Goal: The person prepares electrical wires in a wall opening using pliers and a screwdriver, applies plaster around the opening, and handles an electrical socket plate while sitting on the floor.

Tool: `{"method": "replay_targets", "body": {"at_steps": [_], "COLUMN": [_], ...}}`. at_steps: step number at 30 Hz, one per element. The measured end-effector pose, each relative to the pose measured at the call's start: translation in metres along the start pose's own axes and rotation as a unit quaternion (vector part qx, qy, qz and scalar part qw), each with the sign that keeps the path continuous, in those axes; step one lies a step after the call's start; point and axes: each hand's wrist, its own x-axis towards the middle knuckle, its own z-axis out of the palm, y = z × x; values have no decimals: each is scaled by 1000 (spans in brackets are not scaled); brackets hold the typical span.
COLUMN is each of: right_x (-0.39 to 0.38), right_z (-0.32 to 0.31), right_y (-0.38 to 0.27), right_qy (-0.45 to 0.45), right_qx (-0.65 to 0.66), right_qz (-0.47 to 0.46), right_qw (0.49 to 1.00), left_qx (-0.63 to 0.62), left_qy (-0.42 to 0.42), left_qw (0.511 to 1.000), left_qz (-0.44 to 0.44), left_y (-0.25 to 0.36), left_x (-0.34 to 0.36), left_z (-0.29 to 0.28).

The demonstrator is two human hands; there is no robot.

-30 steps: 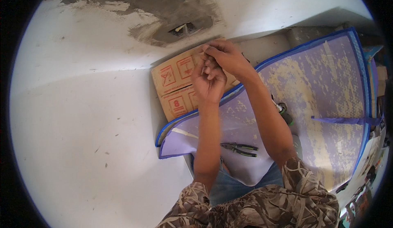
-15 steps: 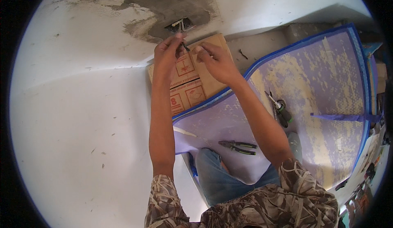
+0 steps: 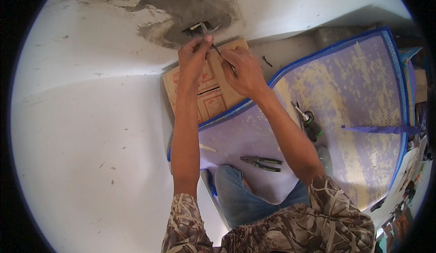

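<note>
Pale wires [image 3: 203,27] stick out of a dark hole [image 3: 193,28] in the patched wall. Just below it, my left hand [image 3: 192,58] is closed, thumb and fingertips pinching the wire ends. A thin dark strip [image 3: 216,49] spans the small gap from those fingertips to my right hand [image 3: 245,72]. The right fingers are curled and pinched on the strip's other end; it looks like tape, but its kind is not certain. Both hands hang over a flat cardboard box [image 3: 231,89].
Pliers with black and green handles [image 3: 261,163] lie on the worn purple mat [image 3: 240,137], which has a blue border. Farther right on it are a screwdriver and other hand tools [image 3: 311,125]. A dark scrap [image 3: 267,61] lies beyond the mat, near the wall.
My left hand has shifted slightly right. The right hand has turned, its back now more upward, and the dark strip shows stretched between the hands. A wire end now points right.
</note>
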Motion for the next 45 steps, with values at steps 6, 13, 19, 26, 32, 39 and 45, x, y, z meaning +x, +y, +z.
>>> {"method": "replay_targets", "body": {"at_steps": [6, 13, 19, 26, 32, 39, 45], "right_x": [-24, -94, -10, -8, -12, -14, -19], "right_z": [-6, -14, 4, 35, 45, 41, 35], "right_y": [4, 19, 4, 8, 6, 15, 32], "right_qy": [-59, -118, -56, 33, 172, 130, 87], "right_qx": [18, 110, 496, 518, 131, 47, 34], "right_qz": [-43, 207, 433, 330, 50, -13, -30], "right_qw": [997, 965, 750, 788, 975, 990, 995], "left_qx": [-14, -19, -8, -56, -49, -15, -124], "left_qy": [5, -12, 18, -13, -9, 8, 35], "left_qw": [1000, 1000, 999, 998, 998, 999, 991], "left_qz": [-5, -10, -31, -23, -30, -27, -40], "left_y": [-2, -8, -2, -8, -5, 0, -29], "left_x": [1, 5, 1, 3, 4, -1, -44], "left_z": [-3, -11, -2, -4, -2, -3, 22]}}
